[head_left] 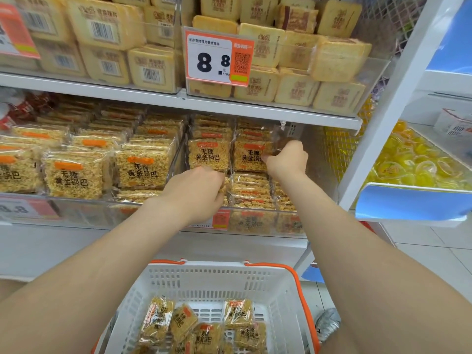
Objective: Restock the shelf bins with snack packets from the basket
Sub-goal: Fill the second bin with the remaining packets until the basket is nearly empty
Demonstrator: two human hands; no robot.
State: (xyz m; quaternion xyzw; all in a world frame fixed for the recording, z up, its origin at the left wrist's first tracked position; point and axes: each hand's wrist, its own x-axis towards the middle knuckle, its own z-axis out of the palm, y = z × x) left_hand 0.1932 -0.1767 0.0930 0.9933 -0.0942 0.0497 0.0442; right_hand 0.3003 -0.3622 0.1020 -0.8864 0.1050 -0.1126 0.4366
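We're mid-stocking. Left hand (201,190) curls round flat packets (225,184) at the front of the clear plastic shelf bin (258,210). Right hand (287,158) pinches an upright clear-wrapped golden rice-crisp packet (249,154). Next: seat both, let go, reach down to the white slotted basket (212,279) w/ more pkts.

price tag (219,58): 8.8, 500g | snack packets (208,155) on shelf: 无糖 黄金锅巴 | in basket (217,279): 黄金锅巴
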